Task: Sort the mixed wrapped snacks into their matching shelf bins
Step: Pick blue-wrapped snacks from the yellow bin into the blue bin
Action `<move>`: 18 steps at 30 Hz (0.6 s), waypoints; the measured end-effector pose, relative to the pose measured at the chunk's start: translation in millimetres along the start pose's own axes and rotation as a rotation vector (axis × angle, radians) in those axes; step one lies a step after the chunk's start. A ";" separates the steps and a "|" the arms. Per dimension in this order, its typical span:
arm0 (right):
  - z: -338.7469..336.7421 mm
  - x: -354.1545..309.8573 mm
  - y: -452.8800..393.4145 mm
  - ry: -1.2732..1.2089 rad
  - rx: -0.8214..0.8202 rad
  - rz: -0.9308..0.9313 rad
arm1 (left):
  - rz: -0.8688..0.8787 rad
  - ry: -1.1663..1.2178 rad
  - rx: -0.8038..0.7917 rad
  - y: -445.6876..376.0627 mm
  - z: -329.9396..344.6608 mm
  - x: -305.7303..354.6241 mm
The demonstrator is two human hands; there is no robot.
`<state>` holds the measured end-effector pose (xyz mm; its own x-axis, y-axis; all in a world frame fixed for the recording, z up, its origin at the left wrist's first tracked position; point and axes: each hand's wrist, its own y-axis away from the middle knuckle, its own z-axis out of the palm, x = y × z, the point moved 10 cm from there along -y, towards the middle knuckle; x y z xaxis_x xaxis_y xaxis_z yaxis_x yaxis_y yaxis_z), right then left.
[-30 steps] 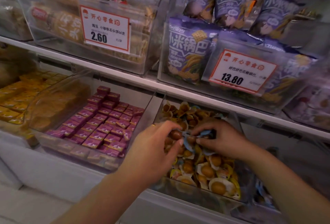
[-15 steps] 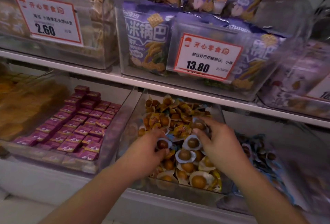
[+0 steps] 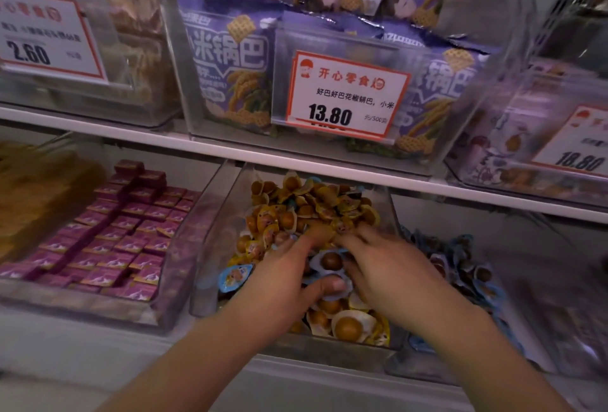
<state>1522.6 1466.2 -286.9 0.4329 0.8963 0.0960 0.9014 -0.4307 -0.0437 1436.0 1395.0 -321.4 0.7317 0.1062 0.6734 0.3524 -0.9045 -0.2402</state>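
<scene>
Both of your hands are down in the middle clear bin (image 3: pixel 210 240) on the lower shelf, buried in the mixed wrapped snacks (image 3: pixel 316 207). Your left hand (image 3: pixel 289 283) has its thumb curled against a blue-edged pack (image 3: pixel 330 262) lying flat, round dome up, so it has no real long axis. Your right hand (image 3: pixel 391 267) is blurred; I cannot tell whether it pinches anything. Comb the yellow heap slowly, lift blue strays by the flat rim, and carry them right to the bin of blue packs (image 3: pixel 460 267). Another blue stray (image 3: pixel 235 277) sits at the left wall.
</scene>
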 end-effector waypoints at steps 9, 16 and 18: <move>-19.3 18.0 -4.8 -0.355 0.128 0.079 | -0.005 0.152 -0.002 -2.6 -3.5 2.0; -44.3 30.7 8.7 -0.521 0.410 0.185 | -0.070 0.165 -0.051 0.6 -2.7 -6.8; -48.4 34.8 14.8 -0.588 0.475 0.207 | -0.056 0.114 -0.153 4.0 8.1 -4.6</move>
<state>1550.9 1485.9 -236.1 0.4030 0.7684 -0.4972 0.6488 -0.6230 -0.4369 1438.8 1394.2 -331.2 0.6395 0.1183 0.7596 0.2912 -0.9517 -0.0970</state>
